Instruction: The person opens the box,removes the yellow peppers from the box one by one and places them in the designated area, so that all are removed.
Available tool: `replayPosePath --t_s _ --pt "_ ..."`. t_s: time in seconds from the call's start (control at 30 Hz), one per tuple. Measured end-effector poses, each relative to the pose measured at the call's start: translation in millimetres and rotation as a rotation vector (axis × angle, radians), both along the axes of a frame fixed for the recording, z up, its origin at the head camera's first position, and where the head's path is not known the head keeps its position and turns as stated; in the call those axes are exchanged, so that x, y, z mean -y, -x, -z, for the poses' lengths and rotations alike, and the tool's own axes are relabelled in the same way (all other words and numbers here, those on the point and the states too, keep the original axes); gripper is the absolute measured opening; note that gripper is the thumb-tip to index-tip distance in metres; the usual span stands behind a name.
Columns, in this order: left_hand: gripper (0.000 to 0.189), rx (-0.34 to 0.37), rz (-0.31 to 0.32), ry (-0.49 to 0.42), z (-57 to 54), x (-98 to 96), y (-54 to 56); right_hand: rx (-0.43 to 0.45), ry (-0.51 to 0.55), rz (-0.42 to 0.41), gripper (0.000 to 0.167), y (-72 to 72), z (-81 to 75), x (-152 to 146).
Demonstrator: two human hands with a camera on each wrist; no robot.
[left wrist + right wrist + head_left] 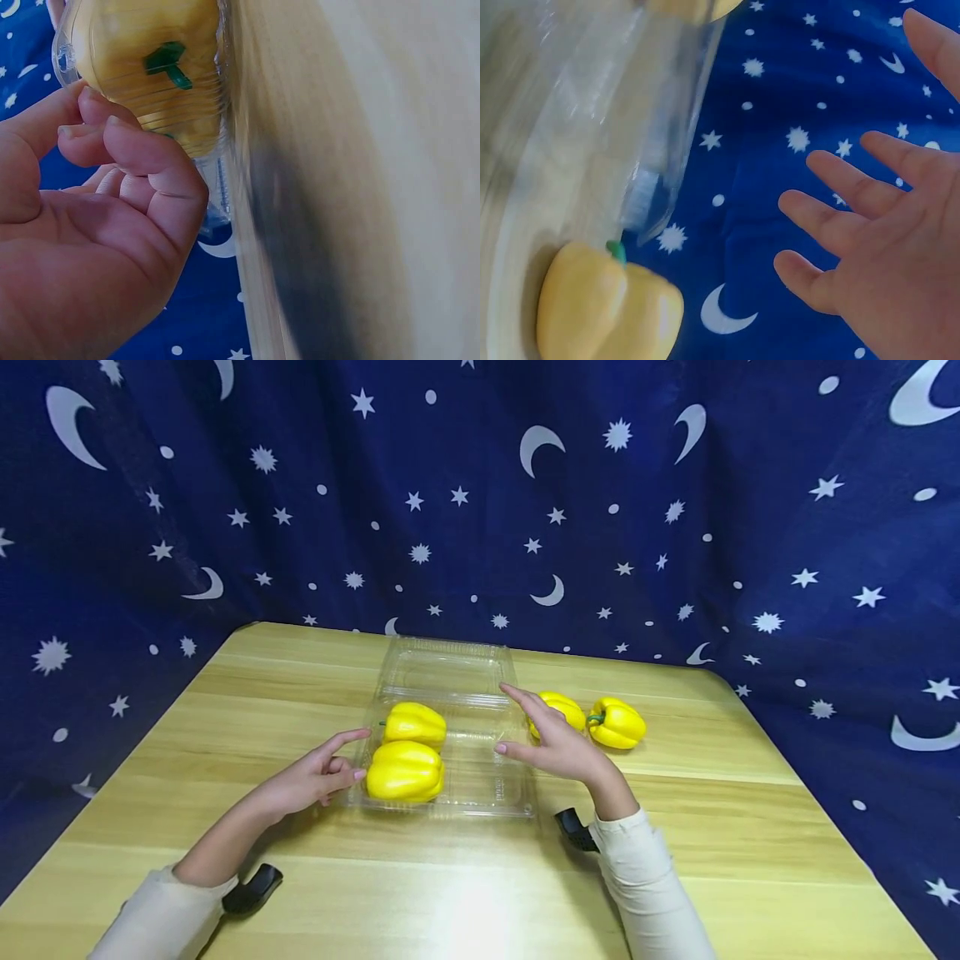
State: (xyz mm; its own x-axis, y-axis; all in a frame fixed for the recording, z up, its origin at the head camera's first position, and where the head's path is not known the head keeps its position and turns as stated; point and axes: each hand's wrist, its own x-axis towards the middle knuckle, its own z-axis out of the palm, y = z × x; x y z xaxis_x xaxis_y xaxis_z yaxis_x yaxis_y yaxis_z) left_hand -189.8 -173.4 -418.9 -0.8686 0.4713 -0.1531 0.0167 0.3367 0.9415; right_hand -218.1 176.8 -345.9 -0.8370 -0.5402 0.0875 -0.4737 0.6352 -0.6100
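Spread and empty, the right hand (551, 739) hung over the right half of a clear plastic clamshell (480, 777); at its left side the left hand (307, 783) held thumb and index finger apart, pinching nothing that I could see. Two yellow bell peppers (405, 771) sat in the left half; two loose peppers (618, 724) lay on the wooden table (697, 827) to the right, one partly hidden by the right hand. Packing looked half done to me: next called for lifting a loose pepper over the clamshell's right side. Its lid (450, 668) lay open, far side, before the starry curtain (480, 527).
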Motion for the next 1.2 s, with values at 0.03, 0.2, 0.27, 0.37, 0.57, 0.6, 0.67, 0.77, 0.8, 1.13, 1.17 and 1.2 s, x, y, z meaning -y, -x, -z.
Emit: replayPosePath --t_s 0.03,0.2,0.27,0.37,0.57,0.6,0.67,0.77,0.8,1.13,1.17,1.2 --pt "0.065 0.0 -0.002 -0.001 0.1 -0.1 0.0 -0.005 0.001 -0.004 0.078 -1.4 -1.0 2" --pt "0.066 -0.001 0.001 -0.006 -0.6 -0.5 -0.5 -0.024 0.004 -0.032 0.077 -7.2 -4.6 15" --pt "0.066 -0.006 0.007 -0.008 -1.3 -0.9 -0.8 -0.025 0.003 -0.047 0.078 -9.8 -5.5 21" --pt "0.066 -0.018 0.014 -0.014 -2.1 -1.5 -1.2 -0.039 -0.007 -0.074 0.078 -13.7 -5.9 30" --pt "0.066 -0.023 0.021 -0.023 -2.6 -2.2 -1.5 -0.067 -0.016 -0.139 0.079 -20.5 -3.6 45" --pt "0.066 -0.022 0.022 -0.024 -2.6 -2.2 -1.6 -0.066 -0.014 -0.147 0.08 -21.6 -3.3 48" --pt "0.067 -0.019 0.022 -0.024 -2.7 -2.6 -1.5 -0.061 -0.014 -0.153 0.081 -23.1 -2.0 52" --pt "0.067 -0.021 0.022 -0.021 -2.9 -2.7 -1.3 -0.042 -0.005 -0.16 0.083 -24.7 0.1 58" --pt "0.067 -0.021 0.02 -0.018 -2.8 -2.7 -1.1 -0.034 -0.002 -0.162 0.083 -25.2 1.0 60" --pt "0.067 -0.015 0.014 -0.012 -1.4 -2.3 0.4 0.002 -0.025 -0.193 0.086 -28.5 13.5 77" --pt "0.067 -0.015 0.013 -0.009 -1.8 -2.2 0.4 0.008 -0.025 -0.191 0.086 -28.4 14.7 78" --pt "0.067 -0.015 0.012 -0.007 -2.1 -2.1 0.4 0.011 -0.026 -0.19 0.086 -28.3 15.7 79"
